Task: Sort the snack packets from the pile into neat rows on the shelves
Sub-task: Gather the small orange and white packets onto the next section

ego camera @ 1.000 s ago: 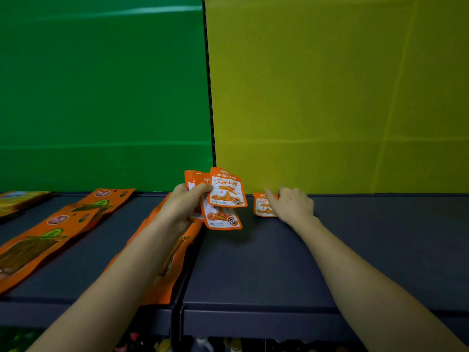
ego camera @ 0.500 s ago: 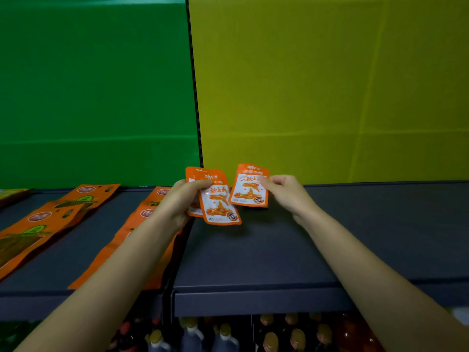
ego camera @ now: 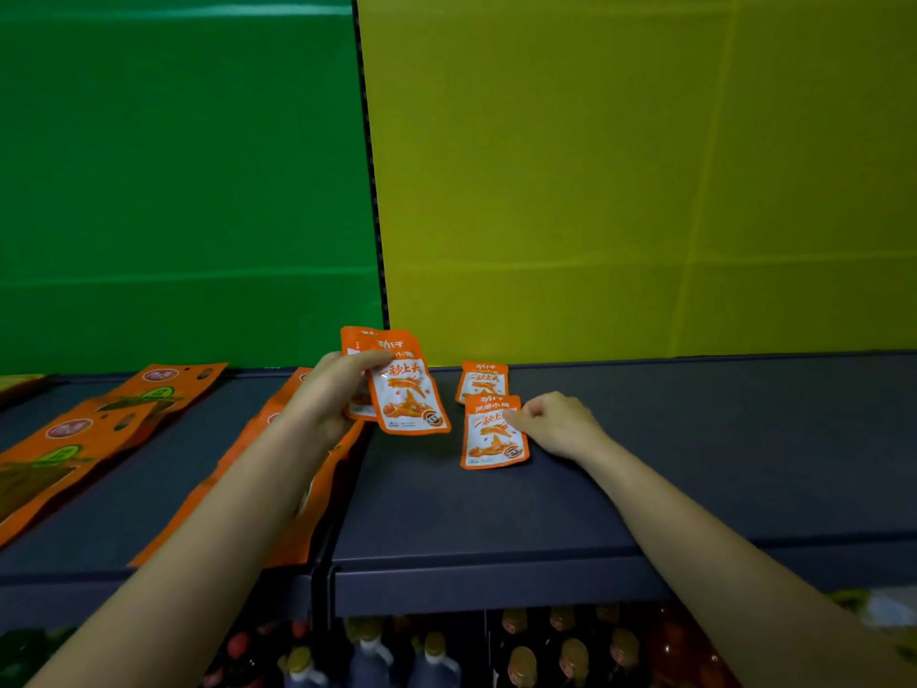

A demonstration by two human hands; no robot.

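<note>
While long orange packets [ego camera: 74,439] lie flat in slanting rows on the left shelf [ego camera: 149,513] beneath a green back panel [ego camera: 173,166], a person's left hand [ego camera: 332,394] reaches over one of them and holds a small fan of snack packets [ego camera: 409,394] above the seam where the two shelves meet. Its grip is closed, fingers curled round the left edge of at least two overlapping orange-and-white packets, which are raised and tilted off the shelf.

To the right, on the dark right shelf [ego camera: 694,464], a back packet [ego camera: 484,382] lies flat close to the yellow back panel [ego camera: 645,166]. A front packet [ego camera: 491,439] lies flat just in front of it, its top edge meeting the back one's bottom edge, so the two form a short column.

The right hand [ego camera: 560,424] rests on the shelf beside the front packet, fingers curled, one fingertip on the packet's upper right edge. Whether this grip pinches the packet or only touches it cannot be told.

Below the shelves' front lip stand capped bottles [ego camera: 369,652], dim and partly hidden.
</note>
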